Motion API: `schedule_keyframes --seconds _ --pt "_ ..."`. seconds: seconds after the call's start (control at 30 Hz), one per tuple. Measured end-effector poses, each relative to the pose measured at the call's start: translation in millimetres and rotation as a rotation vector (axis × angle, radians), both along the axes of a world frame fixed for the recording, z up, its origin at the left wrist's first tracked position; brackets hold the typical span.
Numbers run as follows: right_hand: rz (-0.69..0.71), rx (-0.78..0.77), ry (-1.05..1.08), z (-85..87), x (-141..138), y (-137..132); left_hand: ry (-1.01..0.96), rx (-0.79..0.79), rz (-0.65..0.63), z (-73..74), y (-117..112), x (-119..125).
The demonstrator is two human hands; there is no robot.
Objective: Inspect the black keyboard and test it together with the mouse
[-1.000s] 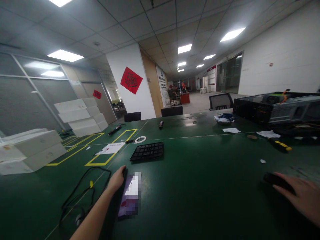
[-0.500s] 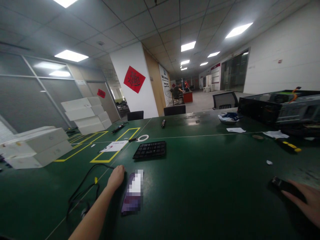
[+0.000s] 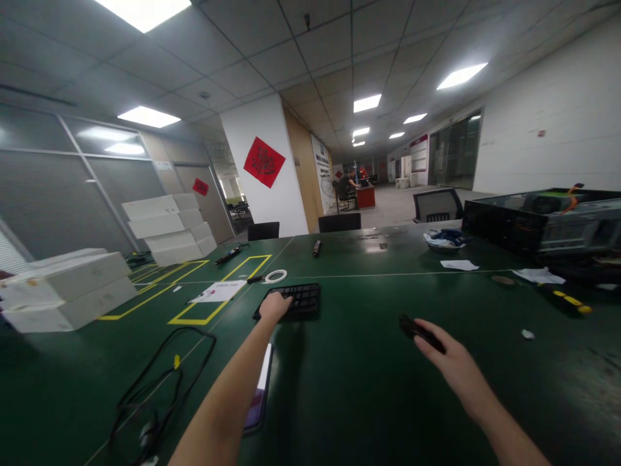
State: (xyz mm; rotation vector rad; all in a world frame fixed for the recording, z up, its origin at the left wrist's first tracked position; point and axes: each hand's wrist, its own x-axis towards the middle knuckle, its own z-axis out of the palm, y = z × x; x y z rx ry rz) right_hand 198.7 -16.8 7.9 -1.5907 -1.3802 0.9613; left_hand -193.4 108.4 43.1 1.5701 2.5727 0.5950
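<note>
My left hand (image 3: 274, 307) is over the left part of a black gridded tray (image 3: 306, 301) on the green table. Most of its fingers are hidden behind the hand, so whether they grip the tray is not visible. Below my left forearm lies a phone (image 3: 260, 398), partly covered by the arm. Further right, my right hand (image 3: 449, 353) is closed around a small dark elongated tool (image 3: 423, 332), which points to the left. Its exact kind is unclear.
A looped black cable (image 3: 145, 388) lies at left. Beyond the tray are a white tape ring (image 3: 275, 277) and a paper sheet (image 3: 220, 291). White boxes (image 3: 72, 294) stack at left. An open computer case (image 3: 504, 223), a bowl (image 3: 444, 239) and a yellow-black tool (image 3: 572, 301) sit right.
My left hand has moved forward and right, from beside the phone onto the tray. My right hand has come inward to the left with the dark tool.
</note>
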Motion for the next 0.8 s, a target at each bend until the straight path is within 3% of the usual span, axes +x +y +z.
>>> schedule_keyframes --seconds 0.1,0.2,0.33,0.43,0.6,0.7,0.8 --pt "0.106 -0.056 0.05 -19.8 -20 1 0.064 -0.098 0.024 -0.3 15 14" --pt "0.185 -0.079 0.037 -33.8 -23 6 0.076 -0.192 0.06 -1.4 22 19" --pt "0.207 -0.095 -0.004 -33.0 -24 7 0.102 -0.238 0.041 -1.6 22 22" --pt "0.187 -0.071 -0.016 -26.7 -27 5 0.133 -0.214 -0.044 1.9 16 31" --pt "0.165 -0.106 0.075 -18.2 -30 0 0.129 -0.073 -0.304 -1.8 -21 82" --pt "0.226 -0.037 0.162 -18.5 -29 -1 -0.064 0.155 -0.649 -20.9 -61 124" --pt "0.302 0.088 0.266 -25.0 -26 -2 -0.286 0.241 -0.863 -42.8 -93 156"
